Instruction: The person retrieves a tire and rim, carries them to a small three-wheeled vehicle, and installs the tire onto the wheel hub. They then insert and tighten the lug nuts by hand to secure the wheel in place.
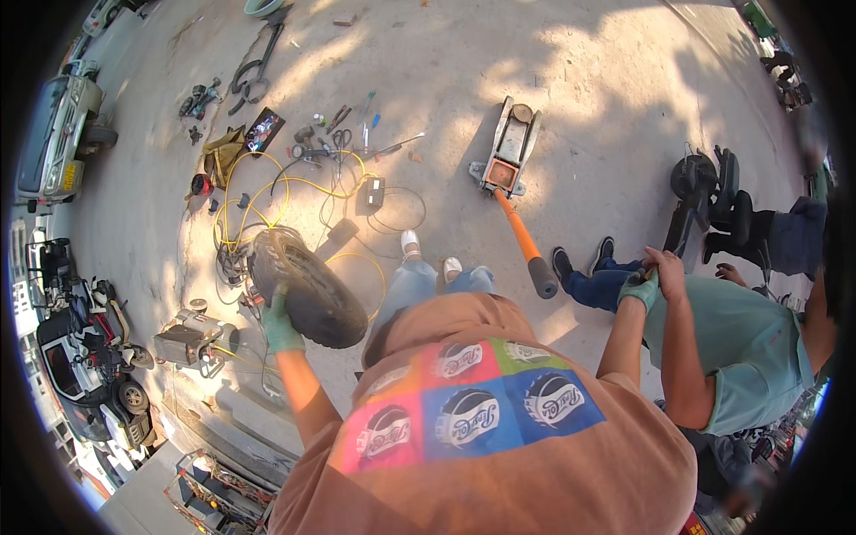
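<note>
A black, knobbly tire stands tilted beside my left leg. My left hand, in a green glove, grips its near side, and some of its fingers are hidden by the rubber. Out to the right, my right hand, also gloved in green, is closed and meets the bare hand of a person in a green shirt. What lies between those two hands is hidden. In front of me rests a floor jack with an orange handle pointing back toward my right side.
Yellow hose and dark cables loop over the ground ahead-left, around a small black box. Several hand tools lie beyond. A compressor-like machine stands at left. Parked vehicles line the left; a wheeled machine stands at right.
</note>
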The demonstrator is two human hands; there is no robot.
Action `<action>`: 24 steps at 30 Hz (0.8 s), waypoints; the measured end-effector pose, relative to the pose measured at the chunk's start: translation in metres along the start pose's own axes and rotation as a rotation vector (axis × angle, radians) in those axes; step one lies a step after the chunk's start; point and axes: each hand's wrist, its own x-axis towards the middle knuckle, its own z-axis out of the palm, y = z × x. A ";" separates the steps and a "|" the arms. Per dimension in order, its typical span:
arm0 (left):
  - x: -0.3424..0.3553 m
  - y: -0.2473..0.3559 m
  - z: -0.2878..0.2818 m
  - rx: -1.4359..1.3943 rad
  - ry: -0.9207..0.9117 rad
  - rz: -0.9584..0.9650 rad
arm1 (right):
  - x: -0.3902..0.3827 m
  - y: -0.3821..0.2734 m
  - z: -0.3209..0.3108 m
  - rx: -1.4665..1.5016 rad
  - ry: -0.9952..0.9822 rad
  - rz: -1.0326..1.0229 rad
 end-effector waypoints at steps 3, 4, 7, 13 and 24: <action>0.033 0.018 0.028 0.116 0.002 -0.020 | 0.005 0.023 0.003 0.043 -0.004 -0.026; 0.048 0.021 0.033 0.148 0.009 -0.019 | 0.005 0.030 0.008 0.036 0.001 -0.021; 0.091 0.037 0.078 0.275 0.013 0.023 | -0.013 0.046 0.028 -0.016 0.105 -0.037; 0.160 0.093 0.165 0.409 -0.088 0.026 | -0.027 0.072 0.095 -0.015 0.106 -0.010; 0.323 0.162 0.328 0.458 0.190 -0.051 | 0.120 0.147 0.380 -0.126 0.179 -0.018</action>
